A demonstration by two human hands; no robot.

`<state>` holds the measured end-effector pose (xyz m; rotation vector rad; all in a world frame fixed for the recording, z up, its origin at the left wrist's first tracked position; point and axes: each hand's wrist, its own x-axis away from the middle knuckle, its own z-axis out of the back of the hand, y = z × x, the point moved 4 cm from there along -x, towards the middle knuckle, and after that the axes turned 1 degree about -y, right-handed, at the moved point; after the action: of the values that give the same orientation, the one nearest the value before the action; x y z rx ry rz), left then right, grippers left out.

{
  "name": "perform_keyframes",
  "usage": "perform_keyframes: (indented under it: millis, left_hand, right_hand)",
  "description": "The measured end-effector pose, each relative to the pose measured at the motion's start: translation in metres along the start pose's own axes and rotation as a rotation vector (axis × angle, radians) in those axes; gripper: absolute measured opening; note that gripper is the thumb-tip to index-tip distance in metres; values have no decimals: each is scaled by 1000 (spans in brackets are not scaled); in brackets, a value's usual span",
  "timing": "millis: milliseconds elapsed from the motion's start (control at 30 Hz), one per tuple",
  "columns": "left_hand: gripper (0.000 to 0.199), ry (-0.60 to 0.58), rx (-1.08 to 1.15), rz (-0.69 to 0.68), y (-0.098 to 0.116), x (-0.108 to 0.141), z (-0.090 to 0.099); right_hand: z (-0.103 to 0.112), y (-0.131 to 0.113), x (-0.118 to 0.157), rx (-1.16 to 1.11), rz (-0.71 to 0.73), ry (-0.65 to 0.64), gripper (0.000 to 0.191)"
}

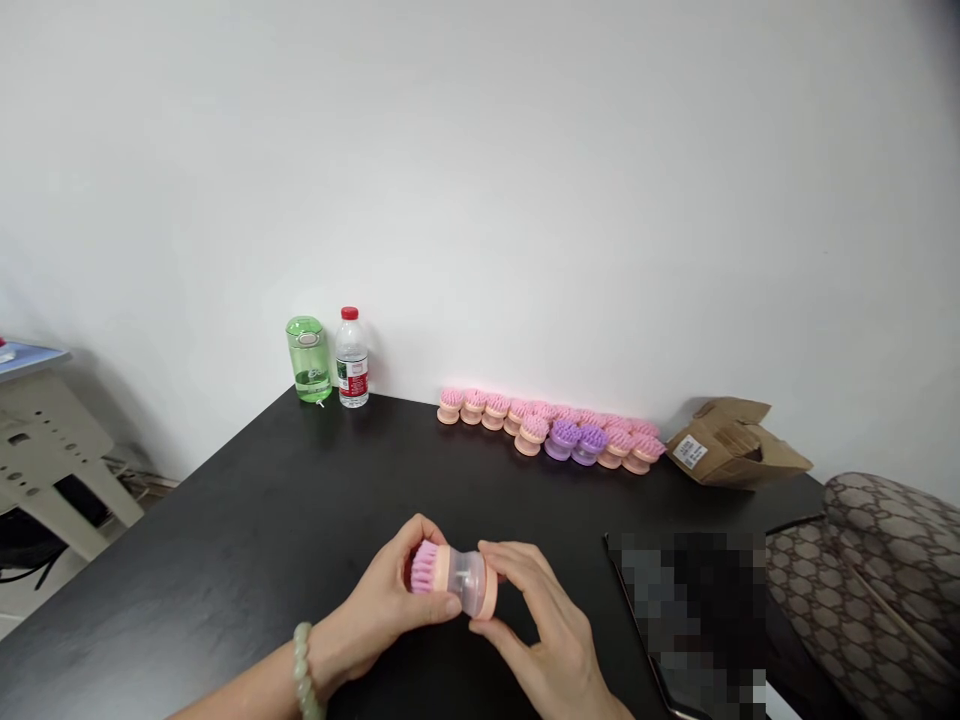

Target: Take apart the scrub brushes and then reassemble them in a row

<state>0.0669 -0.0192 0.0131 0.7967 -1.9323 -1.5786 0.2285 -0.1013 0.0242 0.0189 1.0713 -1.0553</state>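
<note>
A pink brush with a clear body lies on its side in the air between my hands, low in the middle of the view. My left hand is wrapped round its bristle end, thumb along the clear body. At the other end, the thumb and fingers of my right hand grip the peach-coloured base ring. Behind, near the wall, stand rows of similar pink brushes with bristles up. Two purple brushes are in the front row among them.
On the black table stand a green bottle and a red-capped water bottle at the back left. An open cardboard box is at the back right. Patterned fabric and a dark, pixelated flat object lie at the right.
</note>
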Motion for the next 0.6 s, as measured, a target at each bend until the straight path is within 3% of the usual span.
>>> perform_keyframes:
  millis: [600]
  left_hand:
    - [43, -65, -1, 64, 4, -1, -2]
  right_hand:
    - [4, -15, -9, -9, 146, -32, 39]
